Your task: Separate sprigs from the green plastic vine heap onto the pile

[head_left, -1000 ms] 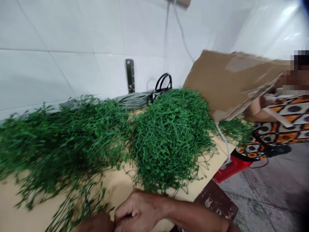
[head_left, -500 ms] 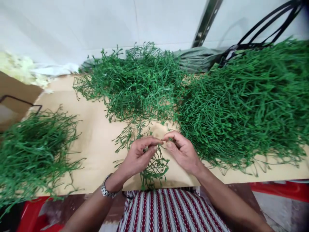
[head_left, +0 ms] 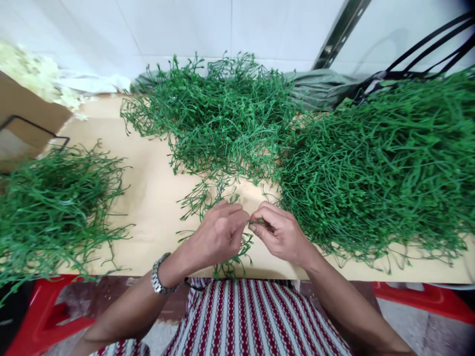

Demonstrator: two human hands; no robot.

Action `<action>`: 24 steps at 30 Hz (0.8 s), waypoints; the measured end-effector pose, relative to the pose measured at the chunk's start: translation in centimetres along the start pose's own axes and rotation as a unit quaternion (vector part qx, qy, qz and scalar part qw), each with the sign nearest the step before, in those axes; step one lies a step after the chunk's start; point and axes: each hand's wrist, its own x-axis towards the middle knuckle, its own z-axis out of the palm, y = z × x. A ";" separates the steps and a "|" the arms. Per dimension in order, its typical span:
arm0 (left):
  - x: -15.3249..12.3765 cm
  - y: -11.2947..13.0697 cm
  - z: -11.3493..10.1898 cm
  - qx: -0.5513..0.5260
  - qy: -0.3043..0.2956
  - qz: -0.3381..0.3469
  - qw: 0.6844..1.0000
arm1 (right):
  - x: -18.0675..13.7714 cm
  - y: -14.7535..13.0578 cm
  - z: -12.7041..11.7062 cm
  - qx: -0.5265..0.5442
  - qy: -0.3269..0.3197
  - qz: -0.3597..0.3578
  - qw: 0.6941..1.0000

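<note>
My left hand point(head_left: 224, 230) is closed, its back turned up and its fingers curled under, so what it grips is hidden. Its fingertips meet those of my right hand point(head_left: 280, 233). Between the right thumb and fingers a thin green plant stem point(head_left: 264, 223) is pinched. Loose green sprigs point(head_left: 232, 267) with small bud tips lie on the tan table covering point(head_left: 148, 217) under and in front of my left hand. A few more sprigs point(head_left: 202, 198) spread just beyond it.
A large heap of green stems point(head_left: 371, 183) fills the right side. Other heaps lie at the back point(head_left: 226, 113) and on the left point(head_left: 55, 212). A cardboard box point(head_left: 33, 113) and pale yellow flowers point(head_left: 33, 69) are at far left. Black handles point(head_left: 430, 44) rise at back right.
My left hand has rolled over so its back faces up, hiding its thumb and fingertips. My right hand stays close by with its pinch tighter. The view has shifted slightly.
</note>
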 end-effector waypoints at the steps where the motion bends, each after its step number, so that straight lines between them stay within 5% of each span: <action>1: 0.1 0.0 -0.4 0.039 -0.027 0.024 0.999 | 0.0 0.0 -0.2 -0.041 -0.026 -0.027 0.998; 4: 0.7 0.0 -1.4 0.082 -0.121 0.095 0.985 | 0.1 0.0 -1.0 -0.158 -0.112 -0.099 0.976; 7: 1.2 -0.4 -1.9 -0.004 -0.183 0.119 0.976 | 0.4 0.2 -1.8 -0.178 -0.174 -0.127 0.960; 11: 1.4 -1.5 -1.5 -0.217 -0.096 -0.017 0.971 | 0.8 0.8 -2.7 -0.051 -0.078 -0.050 0.994; 15: 1.0 -2.2 -0.6 -0.361 -0.006 -0.134 0.923 | 0.6 1.1 -2.4 0.059 0.011 0.037 0.998; 19: 0.9 -1.7 -0.1 -0.397 0.041 -0.150 0.905 | 0.6 0.7 -1.7 0.054 0.070 0.097 0.991; 24: 1.1 -0.8 0.2 -0.400 0.105 -0.133 0.901 | 1.1 0.2 -0.6 0.078 0.041 0.052 0.995</action>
